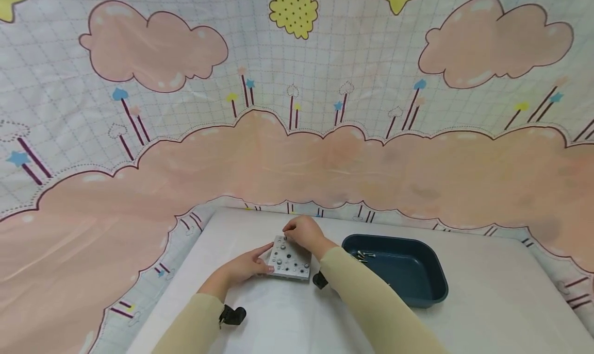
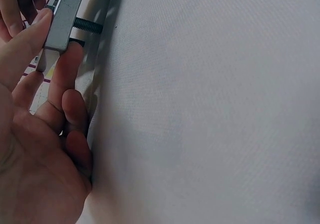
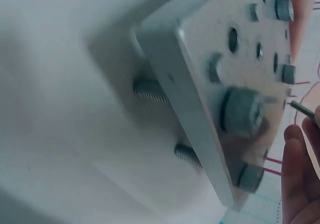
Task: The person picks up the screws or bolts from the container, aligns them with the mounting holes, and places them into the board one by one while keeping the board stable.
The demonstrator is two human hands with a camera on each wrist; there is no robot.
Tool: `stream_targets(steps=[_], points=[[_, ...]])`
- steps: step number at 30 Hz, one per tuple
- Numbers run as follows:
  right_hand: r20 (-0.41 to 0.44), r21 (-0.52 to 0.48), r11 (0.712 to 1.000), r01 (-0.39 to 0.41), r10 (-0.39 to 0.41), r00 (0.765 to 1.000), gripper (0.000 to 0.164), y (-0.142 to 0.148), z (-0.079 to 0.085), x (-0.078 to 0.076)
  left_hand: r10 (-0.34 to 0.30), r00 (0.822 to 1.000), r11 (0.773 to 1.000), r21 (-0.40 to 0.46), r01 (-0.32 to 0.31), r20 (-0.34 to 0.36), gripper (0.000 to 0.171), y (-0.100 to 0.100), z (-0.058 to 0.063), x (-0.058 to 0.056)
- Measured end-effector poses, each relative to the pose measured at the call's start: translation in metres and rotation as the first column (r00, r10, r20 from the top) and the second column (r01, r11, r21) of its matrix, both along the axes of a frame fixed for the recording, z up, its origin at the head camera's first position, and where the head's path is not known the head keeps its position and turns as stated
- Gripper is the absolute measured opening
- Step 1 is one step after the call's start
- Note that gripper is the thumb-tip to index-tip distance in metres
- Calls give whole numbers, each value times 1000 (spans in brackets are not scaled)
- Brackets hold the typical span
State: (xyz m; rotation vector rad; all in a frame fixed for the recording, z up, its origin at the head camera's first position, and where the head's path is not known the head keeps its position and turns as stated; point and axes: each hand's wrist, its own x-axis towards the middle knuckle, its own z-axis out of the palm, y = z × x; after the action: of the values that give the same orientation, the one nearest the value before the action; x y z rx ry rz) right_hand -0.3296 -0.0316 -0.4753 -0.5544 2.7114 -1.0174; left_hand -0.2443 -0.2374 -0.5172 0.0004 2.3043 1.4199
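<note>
A thick silver metal plate with several holes and socket-head bolts is held a little off the white table. My left hand grips its left edge, thumb on the top face and a finger underneath. Threaded bolt ends stick out below the plate in the left wrist view. Over the plate's far part, my right hand pinches a thin screw between its fingertips. In the right wrist view the screw's tip is apart from the plate, near a large bolt head.
A dark blue plastic bin stands to the right, partly behind the right forearm, with several loose screws inside. Black wrist cameras sit at both wrists. A patterned cloth rises behind the white table.
</note>
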Motion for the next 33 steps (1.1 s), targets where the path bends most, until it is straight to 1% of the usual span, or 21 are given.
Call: stream_targets(steps=[3,7,13,17,20,23,29,33], points=[[12,-12,1000,12,-12,1000,12,0,-3,2,3,1000,1000,19,-3,7,86,0,-3,-1],[18,-29,999,26,-25,1000,13,0,-5,4,2,1000,1000,17,-2,8,87,2,-5,-2],[-15,-27,998,52,-53,998,13,-1,-10,5,-6,1000,1000,24,6,3,86,5,-3,0],[-53,34,999,19,-17,998,11,-1,-12,6,-6,1000,1000,29,6,10,86,6,-1,1],[-81,99,995,-23,31,996,10,-2,-10,8,-2,1000,999,33,2,11,85,6,-1,1],[-95,139,989,-51,64,993,9,-2,-8,8,4,1000,999,48,-5,10,85,5,-2,0],[-88,169,983,-65,81,993,13,-3,-5,5,24,1000,999,32,-25,17,85,3,-2,-1],[-84,165,984,-72,87,993,16,-2,-2,3,31,999,999,29,-32,25,86,1,-1,0]])
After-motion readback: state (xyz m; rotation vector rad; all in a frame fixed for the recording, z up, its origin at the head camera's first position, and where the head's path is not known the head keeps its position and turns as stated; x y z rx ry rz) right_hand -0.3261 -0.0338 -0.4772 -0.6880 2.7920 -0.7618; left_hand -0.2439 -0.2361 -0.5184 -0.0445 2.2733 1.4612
